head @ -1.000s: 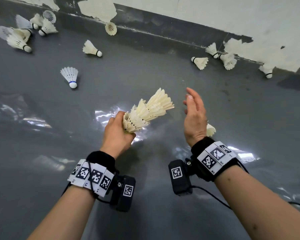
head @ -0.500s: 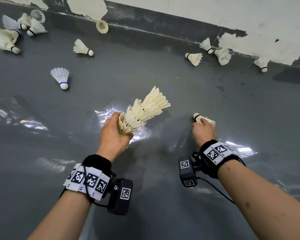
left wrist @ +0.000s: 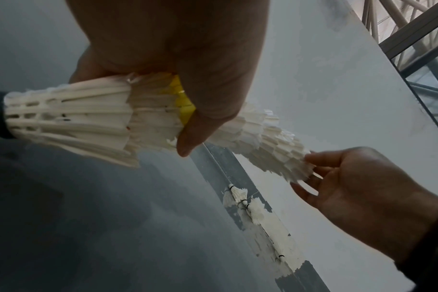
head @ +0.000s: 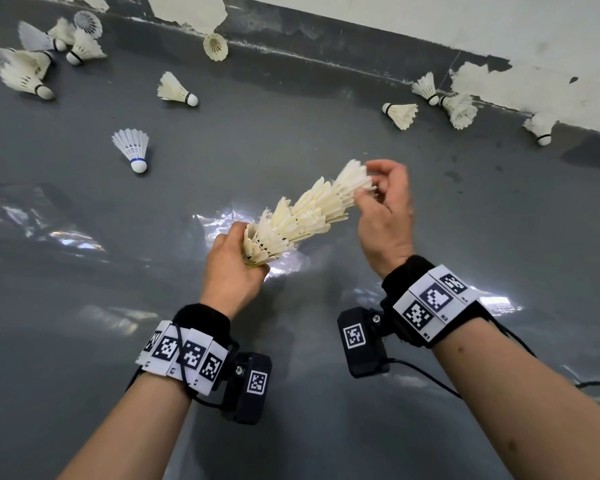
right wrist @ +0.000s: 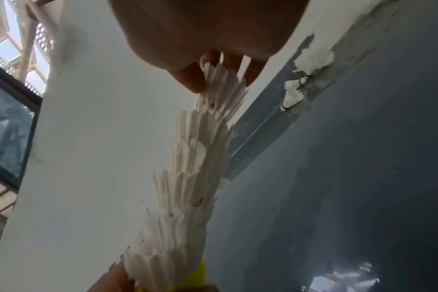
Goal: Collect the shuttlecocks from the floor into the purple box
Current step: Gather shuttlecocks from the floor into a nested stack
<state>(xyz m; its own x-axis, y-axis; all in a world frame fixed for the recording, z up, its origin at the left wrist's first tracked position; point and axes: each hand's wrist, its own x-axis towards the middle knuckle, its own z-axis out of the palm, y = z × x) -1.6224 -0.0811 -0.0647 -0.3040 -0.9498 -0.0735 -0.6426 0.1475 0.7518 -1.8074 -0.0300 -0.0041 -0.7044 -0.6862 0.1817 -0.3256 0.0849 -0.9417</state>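
Nested stack of shuttlecocks [head: 305, 216], held above the grey floor [head: 326, 427]. The stack's long axis runs from lower left to upper right in the head view: its narrow, cork end sits in the left hand [head: 232, 268], whose fingers and thumb are curled round the base, and its open feathered end points up and away toward the right hand [head: 385, 216]. A yellow piece shows among the feathers at the left thumb in the left wrist view. The right hand pinches the skirt of the outermost shuttlecock [head: 355, 178] at the far tip, thumb on one side and fingers [right wrist: 253, 73] on the other, apparently seating it onto the stack; whether it is fully home cannot be told. The two hands are thus apart, joined only by the stack, the left at the base and the right at the tip.

Loose shuttlecocks remain on the floor: a plastic one with a blue band [head: 132, 148] to the left, a feather one [head: 175, 89] beyond it, a cluster [head: 32, 60] at far left, and a group along the wall base [head: 433, 102] to the right, nearer the right hand. The purple box is not in view in any picture.
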